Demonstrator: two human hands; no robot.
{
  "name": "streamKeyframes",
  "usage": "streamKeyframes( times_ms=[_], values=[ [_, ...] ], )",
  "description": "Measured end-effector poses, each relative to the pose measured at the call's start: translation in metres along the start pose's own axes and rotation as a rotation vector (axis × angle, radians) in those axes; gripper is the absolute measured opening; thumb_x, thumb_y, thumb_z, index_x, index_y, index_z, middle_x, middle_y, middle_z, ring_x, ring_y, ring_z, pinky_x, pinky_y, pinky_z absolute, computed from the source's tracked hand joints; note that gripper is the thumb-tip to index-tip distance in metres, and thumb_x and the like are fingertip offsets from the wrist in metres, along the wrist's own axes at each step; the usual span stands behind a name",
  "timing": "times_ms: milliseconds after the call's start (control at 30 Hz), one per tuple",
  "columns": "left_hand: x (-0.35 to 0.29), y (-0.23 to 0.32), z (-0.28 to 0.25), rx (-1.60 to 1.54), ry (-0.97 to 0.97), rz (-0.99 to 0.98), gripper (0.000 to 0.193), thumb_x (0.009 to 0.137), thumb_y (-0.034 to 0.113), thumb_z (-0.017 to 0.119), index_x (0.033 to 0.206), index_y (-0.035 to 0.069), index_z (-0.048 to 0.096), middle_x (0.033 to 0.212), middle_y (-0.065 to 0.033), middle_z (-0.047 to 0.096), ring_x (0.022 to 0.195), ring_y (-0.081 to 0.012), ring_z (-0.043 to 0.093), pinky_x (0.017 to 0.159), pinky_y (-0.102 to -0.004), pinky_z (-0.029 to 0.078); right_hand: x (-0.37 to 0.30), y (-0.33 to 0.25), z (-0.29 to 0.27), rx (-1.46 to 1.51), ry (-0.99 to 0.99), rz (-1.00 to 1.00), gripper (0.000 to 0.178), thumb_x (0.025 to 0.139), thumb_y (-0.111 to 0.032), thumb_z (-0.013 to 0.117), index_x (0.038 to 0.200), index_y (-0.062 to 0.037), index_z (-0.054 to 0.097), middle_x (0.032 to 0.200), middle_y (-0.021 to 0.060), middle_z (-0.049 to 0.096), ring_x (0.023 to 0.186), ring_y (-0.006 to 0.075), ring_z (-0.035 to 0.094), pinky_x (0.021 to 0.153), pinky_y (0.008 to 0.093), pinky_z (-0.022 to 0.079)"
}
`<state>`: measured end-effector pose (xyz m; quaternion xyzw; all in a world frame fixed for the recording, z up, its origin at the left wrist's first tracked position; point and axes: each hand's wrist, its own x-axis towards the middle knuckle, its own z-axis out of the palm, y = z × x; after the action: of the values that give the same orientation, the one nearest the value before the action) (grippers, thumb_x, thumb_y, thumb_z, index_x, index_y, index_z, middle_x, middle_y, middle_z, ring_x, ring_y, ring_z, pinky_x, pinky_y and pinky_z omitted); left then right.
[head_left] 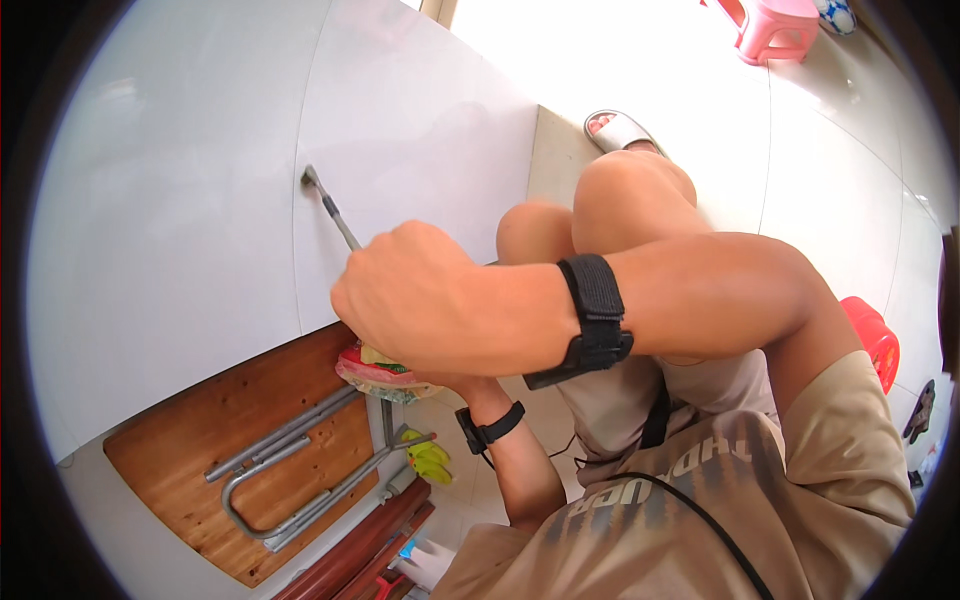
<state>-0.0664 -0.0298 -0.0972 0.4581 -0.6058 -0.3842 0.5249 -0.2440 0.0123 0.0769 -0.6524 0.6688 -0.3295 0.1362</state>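
Slim tool (337,216) gripped in curled right hand (415,298).

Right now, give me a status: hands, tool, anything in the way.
Right hand closed on tool. Tool tip at white panel, contact unclear. Left hand mostly hidden near bag, grip unclear; right hand blocks the view.

You wear a tan printed shirt (640,545), beige shorts (607,408) and a black cable (737,552). Two black wrist straps (597,298) are fitted.
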Motion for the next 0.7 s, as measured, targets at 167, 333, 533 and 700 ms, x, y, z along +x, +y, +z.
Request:
streamKeyframes(
  times_ms=[167,333,533,700],
  values=[
    [-0.022,0.0,-0.01,-0.018,0.028,-0.01,0.024,0.093,0.01,0.067,0.114,-0.002,0.063,0.108,-0.0115,0.071,0.089,-0.0209,0.069,0.083,-0.0334,0.056,-0.011,-0.007,0.025,0.041,-0.08,-0.148,0.015,0.074,-0.018,0.072,0.062,-0.0123,0.066,0.063,0.0067,0.066,0.061,0.0244,0.068,0.049,0.0344,0.047],
    [0.007,0.0,0.001,-0.021,0.027,-0.003,0.023,0.093,0.009,0.067,0.113,-0.002,0.063,0.107,-0.0115,0.071,0.088,-0.0208,0.07,0.082,-0.0333,0.056,-0.001,-0.012,0.008,0.069,-0.08,-0.106,0.013,0.074,-0.018,0.072,0.063,-0.0131,0.066,0.062,0.0054,0.065,0.061,0.0228,0.068,0.049,0.0348,0.047],
    [-0.015,0.003,-0.01,-0.055,0.047,-0.019,0.022,0.093,0.009,0.067,0.112,-0.002,0.063,0.106,-0.0114,0.072,0.088,-0.0206,0.07,0.082,-0.0331,0.056,-0.026,-0.019,0.035,0.016,-0.076,-0.212,0.01,0.07,-0.015,0.072,0.063,-0.012,0.065,0.061,0.0057,0.063,0.059,0.0228,0.066,0.046,0.0357,0.043],
    [-0.012,0.002,-0.018,-0.029,0.07,-0.004,0.022,0.093,0.009,0.068,0.112,-0.002,0.063,0.106,-0.0113,0.072,0.087,-0.0205,0.07,0.081,-0.033,0.056,-0.022,-0.029,0.031,-0.007,-0.156,-0.254,0.006,0.068,-0.01,0.071,0.066,-0.0083,0.065,0.061,0.0068,0.064,0.058,0.0232,0.067,0.047,0.0356,0.046]
  ],
)
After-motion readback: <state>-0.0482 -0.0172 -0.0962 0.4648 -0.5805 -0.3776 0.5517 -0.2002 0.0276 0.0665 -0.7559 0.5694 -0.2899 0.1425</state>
